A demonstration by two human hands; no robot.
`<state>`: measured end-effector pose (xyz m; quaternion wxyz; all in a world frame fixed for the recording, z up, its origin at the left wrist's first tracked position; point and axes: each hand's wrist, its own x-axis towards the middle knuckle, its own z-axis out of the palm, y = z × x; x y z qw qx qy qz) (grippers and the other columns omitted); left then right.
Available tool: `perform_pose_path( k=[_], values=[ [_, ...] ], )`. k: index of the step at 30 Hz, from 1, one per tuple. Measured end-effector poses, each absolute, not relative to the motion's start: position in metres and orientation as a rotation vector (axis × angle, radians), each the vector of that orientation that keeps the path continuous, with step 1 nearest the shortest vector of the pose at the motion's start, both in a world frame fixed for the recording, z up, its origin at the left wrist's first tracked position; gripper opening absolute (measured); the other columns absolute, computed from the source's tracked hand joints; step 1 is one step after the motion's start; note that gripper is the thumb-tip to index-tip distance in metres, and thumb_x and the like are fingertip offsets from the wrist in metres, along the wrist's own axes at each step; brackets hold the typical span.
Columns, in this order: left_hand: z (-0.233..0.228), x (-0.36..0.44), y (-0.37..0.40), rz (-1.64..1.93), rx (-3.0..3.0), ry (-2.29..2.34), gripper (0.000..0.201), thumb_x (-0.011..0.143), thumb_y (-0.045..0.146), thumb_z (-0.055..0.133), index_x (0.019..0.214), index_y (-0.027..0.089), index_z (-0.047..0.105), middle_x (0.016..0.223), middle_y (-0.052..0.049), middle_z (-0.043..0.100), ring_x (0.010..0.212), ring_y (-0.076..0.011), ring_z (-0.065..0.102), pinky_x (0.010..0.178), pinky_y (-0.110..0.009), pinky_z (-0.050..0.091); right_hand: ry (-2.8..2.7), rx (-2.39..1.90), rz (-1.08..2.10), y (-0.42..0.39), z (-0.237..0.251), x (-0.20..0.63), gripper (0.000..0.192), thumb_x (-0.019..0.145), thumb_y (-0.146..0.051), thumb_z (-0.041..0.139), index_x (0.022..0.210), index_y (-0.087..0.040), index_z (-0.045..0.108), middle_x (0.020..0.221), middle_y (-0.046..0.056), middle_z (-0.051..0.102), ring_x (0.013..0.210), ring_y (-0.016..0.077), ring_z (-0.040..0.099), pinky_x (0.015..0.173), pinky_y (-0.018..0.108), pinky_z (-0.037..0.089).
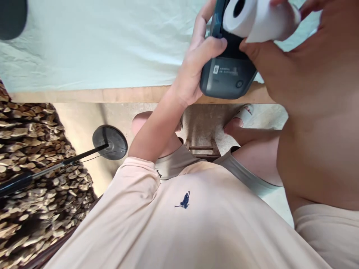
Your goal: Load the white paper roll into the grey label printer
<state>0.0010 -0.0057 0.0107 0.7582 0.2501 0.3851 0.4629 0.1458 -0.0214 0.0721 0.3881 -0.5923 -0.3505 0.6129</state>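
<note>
White paper fills my right hand (283, 63): its fingers are closed round a paper roll (258, 18), with the thumb tip pressed against the body of the dark printer (228, 71) below it. The roll's hollow core faces me, and it sits at the mouth of the printer's open compartment, touching its edge; I cannot tell whether it is seated or only resting there. My left hand (196, 63) has the printer in a firm grasp, thumb laid across the upper front face and the remaining fingers wrapped behind the raised lid (217, 18), which stands up beside the roll.

As I judge it, the work is partway along: the lid is already open and the roll is at the compartment, but the roll is not yet released, and the lid is not closed. Whether a paper end has been fed out I cannot see; the top of the view cuts that part off.

Both hands hold the printer and roll in the air just above the near edge of the worktop (84, 95), which is covered with a pale green cloth (98, 41). Below the edge I see my knees, a sandalled foot (245, 114) on the floor, and my beige shirt (182, 224). To the left, a round black stand base (110, 142) with a slanting pole rests on the floor beside a stack of firewood (33, 157).
</note>
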Motion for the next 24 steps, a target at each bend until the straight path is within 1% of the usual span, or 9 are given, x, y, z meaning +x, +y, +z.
perform_pose_path(
  k=[3, 4, 6, 9, 13, 17, 20, 23, 24],
  values=[
    [0.007, -0.002, -0.009, 0.907, 0.241, 1.149, 0.034, 0.08, 0.021, 0.037, 0.101, 0.029, 0.063, 0.105, 0.013, 0.058, 0.119, -0.0226, 0.033, 0.076, -0.019, 0.045, -1.97, -1.474, 0.838, -0.02, 0.072, 0.147, 0.029, 0.077, -0.021, 0.035, 0.099, -0.03, 0.051, 0.101, -0.015, 0.051, 0.113, 0.0026, 0.045, 0.073, 0.002, 0.041],
    [0.002, -0.003, -0.008, 0.897, 0.203, 1.234, 0.036, 0.081, 0.03, 0.033, 0.101, 0.026, 0.063, 0.107, 0.011, 0.057, 0.12, -0.0229, 0.031, 0.075, -0.018, 0.044, -2.13, -1.505, 0.629, -0.021, 0.069, 0.148, 0.03, 0.077, -0.027, 0.037, 0.105, -0.03, 0.048, 0.103, -0.014, 0.049, 0.11, 0.0023, 0.046, 0.079, 0.006, 0.042],
    [-0.007, -0.004, -0.004, 0.885, 0.146, 1.373, 0.056, 0.082, 0.037, 0.013, 0.105, 0.018, 0.061, 0.11, 0.006, 0.055, 0.12, -0.0224, 0.031, 0.072, -0.017, 0.043, -2.241, -1.615, 0.386, -0.025, 0.063, 0.149, 0.031, 0.079, -0.033, 0.035, 0.106, -0.023, 0.046, 0.103, -0.01, 0.049, 0.101, 0.0021, 0.049, 0.085, 0.014, 0.042],
    [-0.012, -0.002, 0.005, 0.88, 0.139, 1.479, 0.071, 0.081, 0.037, -0.003, 0.109, 0.015, 0.058, 0.111, 0.003, 0.054, 0.12, -0.0218, 0.033, 0.071, -0.018, 0.044, -2.209, -1.671, 0.333, -0.028, 0.054, 0.15, 0.025, 0.078, -0.029, 0.038, 0.098, -0.019, 0.048, 0.103, -0.009, 0.052, 0.095, 0.0044, 0.051, 0.081, 0.02, 0.042],
    [0.007, 0.004, 0.005, 0.86, 0.207, 1.386, 0.058, 0.085, 0.035, 0.007, 0.112, 0.019, 0.056, 0.11, 0.002, 0.055, 0.118, -0.0216, 0.037, 0.073, -0.02, 0.047, -2.169, -1.599, 0.291, -0.025, 0.045, 0.147, 0.022, 0.075, -0.026, 0.044, 0.093, -0.019, 0.052, 0.102, -0.01, 0.055, 0.096, 0.0044, 0.053, 0.086, 0.02, 0.044],
    [0.022, 0.006, -0.003, 1.077, 0.317, 0.861, 0.049, 0.085, 0.013, 0.015, 0.12, 0.019, 0.048, 0.099, 0.004, 0.06, 0.113, -0.0169, 0.044, 0.077, -0.021, 0.045, -2.111, -1.488, 0.226, -0.022, 0.039, 0.141, 0.018, 0.072, -0.026, 0.048, 0.087, -0.018, 0.055, 0.094, -0.011, 0.056, 0.096, 0.0019, 0.051, 0.091, 0.019, 0.041],
    [0.019, 0.001, -0.005, 1.113, 0.089, 0.551, 0.05, 0.082, 0.008, 0.015, 0.112, 0.01, 0.055, 0.081, 0.003, 0.061, 0.111, -0.0153, 0.047, 0.074, -0.017, 0.043, -2.112, -1.357, 0.183, -0.022, 0.035, 0.141, 0.018, 0.071, -0.026, 0.05, 0.087, -0.023, 0.058, 0.09, -0.011, 0.055, 0.098, 0.0026, 0.048, 0.09, 0.021, 0.04],
    [0.014, -0.004, -0.003, 1.073, -0.2, 0.466, 0.038, 0.079, 0.006, 0.03, 0.096, 0.013, 0.064, 0.082, 0.003, 0.065, 0.109, -0.0149, 0.051, 0.071, -0.012, 0.045, -2.164, -1.219, 0.185, -0.019, 0.03, 0.143, 0.021, 0.068, -0.025, 0.054, 0.088, -0.027, 0.058, 0.091, -0.011, 0.055, 0.1, 0.0046, 0.046, 0.089, 0.023, 0.041],
    [0.014, -0.004, -0.002, 1.066, -0.228, 0.437, 0.041, 0.079, 0.005, 0.027, 0.095, 0.011, 0.064, 0.084, 0.002, 0.065, 0.11, -0.0151, 0.05, 0.07, -0.013, 0.046, -2.184, -1.184, 0.195, -0.019, 0.028, 0.144, 0.022, 0.067, -0.026, 0.055, 0.089, -0.027, 0.058, 0.092, -0.011, 0.055, 0.101, 0.0056, 0.046, 0.088, 0.024, 0.041]
  ],
)
